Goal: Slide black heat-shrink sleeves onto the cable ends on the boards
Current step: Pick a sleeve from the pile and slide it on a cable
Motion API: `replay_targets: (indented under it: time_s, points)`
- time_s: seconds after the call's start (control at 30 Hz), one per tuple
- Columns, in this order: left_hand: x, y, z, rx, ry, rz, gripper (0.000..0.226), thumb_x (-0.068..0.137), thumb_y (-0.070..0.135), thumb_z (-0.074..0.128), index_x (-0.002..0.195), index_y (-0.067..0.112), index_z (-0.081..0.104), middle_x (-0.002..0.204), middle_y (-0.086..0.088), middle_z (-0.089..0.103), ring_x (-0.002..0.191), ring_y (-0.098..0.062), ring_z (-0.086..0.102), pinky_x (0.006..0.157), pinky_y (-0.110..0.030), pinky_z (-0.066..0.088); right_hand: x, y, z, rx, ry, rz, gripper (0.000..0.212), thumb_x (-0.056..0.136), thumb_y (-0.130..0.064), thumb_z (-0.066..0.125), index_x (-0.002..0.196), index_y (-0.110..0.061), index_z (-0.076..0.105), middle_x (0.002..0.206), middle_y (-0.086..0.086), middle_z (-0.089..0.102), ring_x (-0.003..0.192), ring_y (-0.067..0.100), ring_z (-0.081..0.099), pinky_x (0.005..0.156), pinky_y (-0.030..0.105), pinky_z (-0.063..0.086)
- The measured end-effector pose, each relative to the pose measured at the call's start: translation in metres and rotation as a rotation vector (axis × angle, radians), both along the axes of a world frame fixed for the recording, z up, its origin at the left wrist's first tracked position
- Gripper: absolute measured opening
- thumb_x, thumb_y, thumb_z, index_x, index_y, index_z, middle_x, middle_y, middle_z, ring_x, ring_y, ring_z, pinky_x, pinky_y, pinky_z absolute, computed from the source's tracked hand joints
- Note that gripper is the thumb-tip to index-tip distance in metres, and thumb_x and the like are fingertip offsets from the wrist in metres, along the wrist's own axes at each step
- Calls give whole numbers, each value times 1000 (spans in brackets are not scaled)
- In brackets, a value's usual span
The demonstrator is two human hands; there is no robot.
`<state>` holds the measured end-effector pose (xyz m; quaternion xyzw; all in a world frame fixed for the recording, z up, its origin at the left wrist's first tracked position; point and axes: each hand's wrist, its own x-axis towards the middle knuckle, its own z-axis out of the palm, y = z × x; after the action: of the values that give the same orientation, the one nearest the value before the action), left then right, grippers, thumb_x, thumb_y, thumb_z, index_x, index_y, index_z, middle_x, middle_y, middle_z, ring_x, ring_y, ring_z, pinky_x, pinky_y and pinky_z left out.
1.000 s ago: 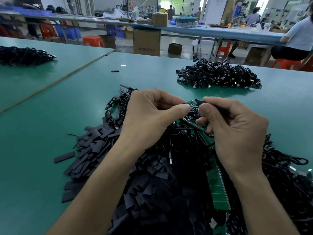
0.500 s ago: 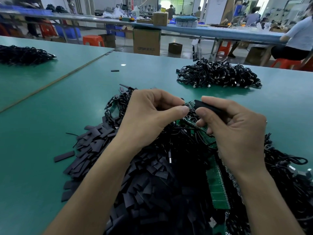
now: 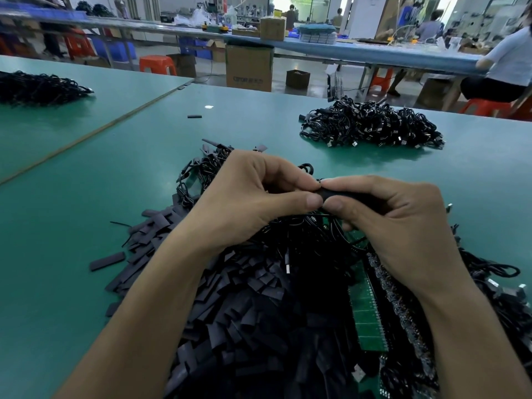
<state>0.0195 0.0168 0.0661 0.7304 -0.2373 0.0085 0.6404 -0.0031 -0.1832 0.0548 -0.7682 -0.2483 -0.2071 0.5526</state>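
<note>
- The right hand (image 3: pixel 397 223) pinches a short black heat-shrink sleeve (image 3: pixel 338 194) between thumb and forefinger, with its mouth turned toward the left hand.
- The left hand (image 3: pixel 253 197) is curled, and its thumb and forefinger tips meet just at the sleeve's mouth. What they pinch is hidden. I judge it is the cable end, held stiff so the sleeve can go over it.
- Both hands hover above a tangle of black cables (image 3: pixel 302 243) and a long green circuit board strip (image 3: pixel 365 312), probably because the cable is attached there.
- A heap of flat black sleeves (image 3: pixel 244 298) lies on the green table (image 3: pixel 72 240) under the left forearm, near for easy reach.
- A separate pile of black cables (image 3: pixel 371 126) lies well apart, further back.
</note>
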Motion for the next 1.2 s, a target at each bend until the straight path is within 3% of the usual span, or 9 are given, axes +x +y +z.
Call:
replay_targets:
  time_s: [0.2,0.4,0.53,0.77,0.97,1.2]
  points:
    - [-1,-4,-1,13,-45,94,26,67,34,88,83,19,74,73,-1,75,67,-10,69,68,-25,56,-1,2,1,59,4,-4,15,82,-22,73,97,-26,75,81,-16,76,58,10,69,57,13,51]
    - [0,-6,-5,89,-118,216,17,82,33,82,75,20,73,63,6,69,56,-3,57,54,-15,42,0,1,0,138,34,-83,12,80,-26,74,92,-28,75,74,2,75,57,14,68,50,19,49]
    - [0,-6,-5,77,-157,259,17,79,30,84,71,20,73,62,4,69,53,-2,56,52,-15,42,0,4,0,156,28,-118,13,82,-24,75,93,-28,75,73,0,74,56,12,68,50,19,50]
    - [3,-5,-8,95,-85,175,25,85,35,72,75,13,76,62,-2,68,57,-16,52,54,-22,39,-2,6,1,186,37,-102,12,81,-24,73,93,-26,75,75,0,75,57,13,68,49,21,50]
    - [6,-2,-8,58,-42,113,20,84,33,74,77,15,76,67,-5,71,64,-22,52,63,-35,40,-3,5,2,171,31,-59,13,82,-21,74,94,-23,75,75,-1,75,58,14,69,50,19,49]
    - [4,-5,-6,74,-76,67,18,83,31,72,74,15,75,63,0,69,57,-17,47,53,-25,34,-4,9,1,158,34,-16,14,82,-21,72,95,-24,74,73,-8,75,57,9,67,52,18,50]
